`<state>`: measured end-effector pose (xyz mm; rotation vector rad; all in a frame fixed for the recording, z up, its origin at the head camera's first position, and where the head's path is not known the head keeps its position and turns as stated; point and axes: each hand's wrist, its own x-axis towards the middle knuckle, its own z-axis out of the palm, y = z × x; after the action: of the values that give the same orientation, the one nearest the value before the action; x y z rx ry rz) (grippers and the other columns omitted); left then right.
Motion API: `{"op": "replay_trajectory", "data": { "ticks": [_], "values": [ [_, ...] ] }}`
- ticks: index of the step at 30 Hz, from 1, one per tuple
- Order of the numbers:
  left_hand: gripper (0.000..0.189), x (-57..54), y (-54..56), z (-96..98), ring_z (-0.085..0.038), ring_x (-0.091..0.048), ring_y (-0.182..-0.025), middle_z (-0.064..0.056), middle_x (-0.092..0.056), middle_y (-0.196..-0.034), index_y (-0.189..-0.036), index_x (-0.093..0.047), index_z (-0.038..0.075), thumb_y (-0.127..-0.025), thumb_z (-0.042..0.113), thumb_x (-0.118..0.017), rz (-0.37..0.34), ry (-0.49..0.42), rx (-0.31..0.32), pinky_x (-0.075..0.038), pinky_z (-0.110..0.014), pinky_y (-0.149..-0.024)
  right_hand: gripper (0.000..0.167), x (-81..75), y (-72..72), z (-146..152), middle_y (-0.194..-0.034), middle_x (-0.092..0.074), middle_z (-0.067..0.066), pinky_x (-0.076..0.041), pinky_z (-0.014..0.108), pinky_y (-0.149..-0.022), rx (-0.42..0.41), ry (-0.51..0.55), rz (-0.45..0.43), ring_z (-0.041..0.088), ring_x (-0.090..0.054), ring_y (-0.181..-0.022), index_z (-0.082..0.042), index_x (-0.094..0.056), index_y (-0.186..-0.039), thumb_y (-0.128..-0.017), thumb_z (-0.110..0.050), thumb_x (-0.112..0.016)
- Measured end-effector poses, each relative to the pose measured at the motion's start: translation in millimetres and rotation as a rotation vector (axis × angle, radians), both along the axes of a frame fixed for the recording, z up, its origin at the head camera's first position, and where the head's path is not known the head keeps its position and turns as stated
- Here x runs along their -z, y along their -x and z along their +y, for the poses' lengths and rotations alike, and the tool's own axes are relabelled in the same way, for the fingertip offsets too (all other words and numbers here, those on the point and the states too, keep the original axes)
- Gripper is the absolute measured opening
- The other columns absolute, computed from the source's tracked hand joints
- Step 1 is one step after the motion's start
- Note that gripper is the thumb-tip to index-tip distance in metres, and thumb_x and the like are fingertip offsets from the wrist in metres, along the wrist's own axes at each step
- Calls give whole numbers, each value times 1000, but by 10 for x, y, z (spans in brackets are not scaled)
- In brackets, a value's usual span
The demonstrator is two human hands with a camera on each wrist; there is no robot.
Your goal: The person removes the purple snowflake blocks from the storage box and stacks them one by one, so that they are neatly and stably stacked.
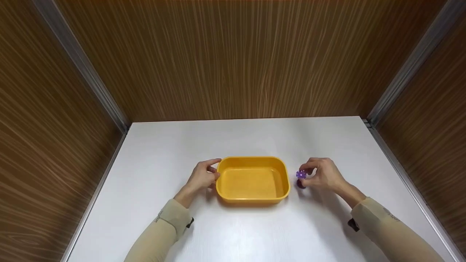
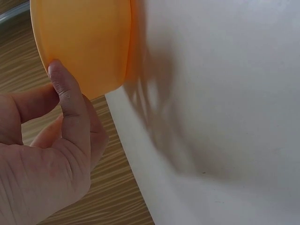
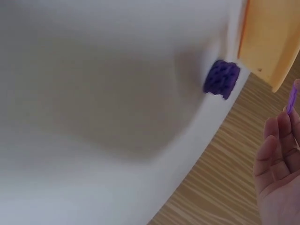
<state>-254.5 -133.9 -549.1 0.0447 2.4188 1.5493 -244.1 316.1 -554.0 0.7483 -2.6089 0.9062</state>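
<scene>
A yellow rectangular plastic bin (image 1: 251, 199) with rounded corners sits on the white table. My left hand (image 1: 202, 175) is at its left side, with fingertips resting on the outer wall near the rim; the left wrist view shows one fingertip against the orange-looking wall (image 2: 89, 42). To the right of the bin, my right hand (image 1: 322, 175) pinches a thin purple notched disc (image 1: 301, 174) between thumb and fingers. In the right wrist view this disc (image 3: 292, 99) appears edge-on. Just below it on the table stands a dark purple stack of notched discs (image 3: 221, 78), partly hidden by the hand in the head view.
Brown wood-grain panels (image 1: 233, 62) rise behind the white table (image 1: 164, 145) and on both sides. Grey metal strips (image 1: 87, 72) run along the panel corners. Both forearms wear beige sleeves (image 1: 160, 229).
</scene>
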Motion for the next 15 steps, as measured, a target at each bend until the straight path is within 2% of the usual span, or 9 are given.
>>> {"op": "replay_trajectory", "data": {
  "ticks": [5,15],
  "values": [
    [62,-1,6,-1,-14,-61,-71,-8,-62,-108,-159,-65,17,-100,-1,-69,-1,-3,-6,-67,-28,-62,23,79,-3,77,-78,-77,-4,-47,18,-65,11,-14,-15,22,-67,-68,-11,-88,-90,-70,-16,-97],
    [62,8,14,-2,-16,-62,-74,-8,-61,-108,-158,-66,17,-99,-2,-69,-3,-7,-10,-68,-28,-62,19,253,20,126,-76,-75,-3,-50,16,-64,31,-32,-56,13,-65,-68,-12,-88,-87,-70,-15,-95]
  ]
}}
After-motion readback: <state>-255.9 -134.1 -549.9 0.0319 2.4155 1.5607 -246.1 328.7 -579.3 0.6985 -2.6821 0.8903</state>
